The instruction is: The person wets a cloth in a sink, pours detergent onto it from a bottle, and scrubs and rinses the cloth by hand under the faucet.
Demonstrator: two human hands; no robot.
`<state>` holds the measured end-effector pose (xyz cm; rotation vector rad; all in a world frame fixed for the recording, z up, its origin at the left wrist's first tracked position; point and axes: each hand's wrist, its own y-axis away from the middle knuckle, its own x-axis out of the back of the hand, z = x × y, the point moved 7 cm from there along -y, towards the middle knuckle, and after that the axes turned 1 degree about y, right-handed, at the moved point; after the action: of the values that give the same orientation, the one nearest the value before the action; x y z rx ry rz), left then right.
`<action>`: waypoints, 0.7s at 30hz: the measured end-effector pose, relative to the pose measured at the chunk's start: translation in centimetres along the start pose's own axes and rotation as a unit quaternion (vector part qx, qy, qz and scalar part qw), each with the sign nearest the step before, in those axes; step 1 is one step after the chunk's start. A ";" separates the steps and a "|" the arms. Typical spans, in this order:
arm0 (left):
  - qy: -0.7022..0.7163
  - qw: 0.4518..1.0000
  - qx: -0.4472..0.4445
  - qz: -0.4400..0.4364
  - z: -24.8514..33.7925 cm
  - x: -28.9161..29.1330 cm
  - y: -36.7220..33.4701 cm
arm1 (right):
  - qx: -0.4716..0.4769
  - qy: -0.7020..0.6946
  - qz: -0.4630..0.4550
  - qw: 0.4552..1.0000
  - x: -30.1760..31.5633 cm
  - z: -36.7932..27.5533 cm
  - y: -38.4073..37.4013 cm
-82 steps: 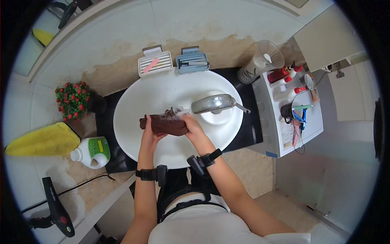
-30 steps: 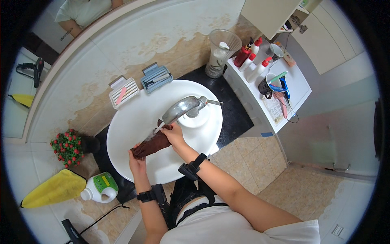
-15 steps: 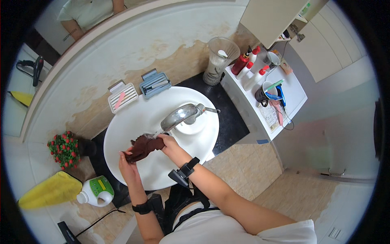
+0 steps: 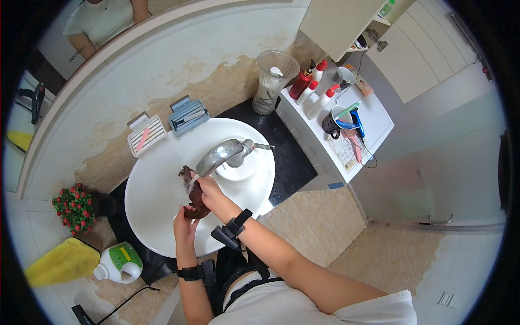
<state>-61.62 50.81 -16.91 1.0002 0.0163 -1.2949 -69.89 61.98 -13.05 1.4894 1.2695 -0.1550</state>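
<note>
A wet dark brown cloth (image 4: 196, 205) is bunched between my two hands over the white basin (image 4: 146, 211). My right hand (image 4: 210, 193) is closed round its upper part, right below the spout of the chrome faucet (image 4: 221, 156). Water from the spout runs onto the cloth's top end. Lower down, my left hand (image 4: 185, 225) grips the other end; some of its fingers are hidden behind the cloth.
Two soap dishes, one white (image 4: 147, 135) and one blue (image 4: 188, 116), sit behind the basin. A glass vase (image 4: 271, 81) and a white cabinet (image 4: 374, 132) with bottles stand right. A potted plant (image 4: 76, 208), yellow cloth (image 4: 65, 262) and white jug (image 4: 120, 264) are left.
The cloth has gone from stretched out sideways to bunched and hanging lengthwise. My left hand has come in closer to my right. The whole view has shifted slightly.
</note>
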 end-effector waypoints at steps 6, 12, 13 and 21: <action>0.027 1.000 -0.014 -0.008 -0.8 -4.3 -0.2 | 0.002 -0.019 0.004 1.000 1.7 1.5 -0.5; -0.035 0.999 -0.013 -0.028 0.0 -3.6 0.4 | -0.004 0.073 0.010 0.997 0.8 1.0 1.4; -0.033 0.999 -0.013 -0.022 0.0 -2.5 -0.1 | -0.013 0.087 0.000 0.996 0.2 0.9 2.1; -0.210 0.924 -0.270 0.171 7.1 -0.1 2.1 | 0.053 0.285 -0.024 0.957 3.3 -0.2 -0.7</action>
<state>-63.58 46.37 -11.32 0.2273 -0.1207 -1.0708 -69.16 63.98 -15.62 1.6592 1.7781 0.1956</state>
